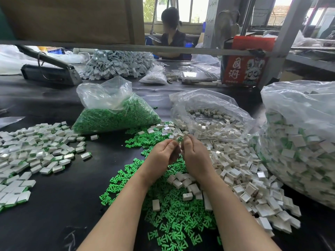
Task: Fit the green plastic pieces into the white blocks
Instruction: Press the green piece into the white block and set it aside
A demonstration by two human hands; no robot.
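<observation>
My left hand (164,153) and my right hand (194,153) are raised together over the middle of the black table, fingertips meeting. Between the fingertips sits a small white block (178,137) with a bit of green showing beside it; which hand grips which part is hard to tell. Loose green plastic pieces (170,211) lie scattered under my forearms. Loose white blocks (241,171) spread to the right of my hands. A pile of white blocks with green showing at their edges (32,153) lies at the left.
A clear bag of green pieces (112,116) lies behind my hands, an open bag of white blocks (210,115) to its right, and a big bag of fitted blocks (299,142) at far right. A red carton (244,69) and a seated person (172,33) are beyond.
</observation>
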